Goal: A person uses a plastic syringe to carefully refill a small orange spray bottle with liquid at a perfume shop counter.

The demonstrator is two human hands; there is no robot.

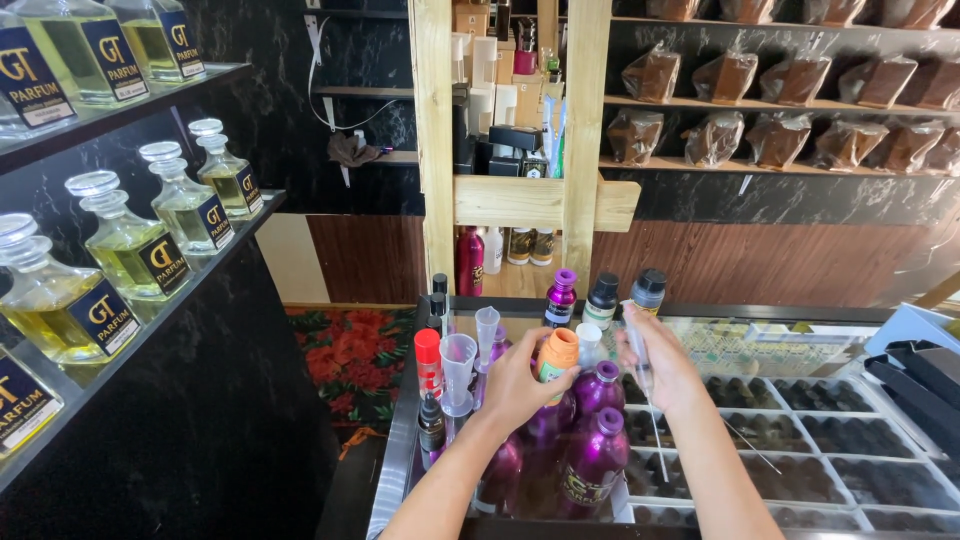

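Over purple bottles (590, 440): hands (orange bottle (556, 355), syringe (640, 350))

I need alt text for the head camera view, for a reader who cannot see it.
Over a glass counter, the left hand grips a small orange-capped bottle while the right hand holds a clear plastic syringe with a long needle. Shiny purple metal bottles stand just below; square glass perfume bottles line black shelves left.

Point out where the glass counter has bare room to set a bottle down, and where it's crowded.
Bare glass counter lies right of the right hand, bordered by the dark-capped bottles behind and the black boxes at the far right. It's crowded at the left edge: purple bottles, clear funnels, and the left hand on an orange bottle.
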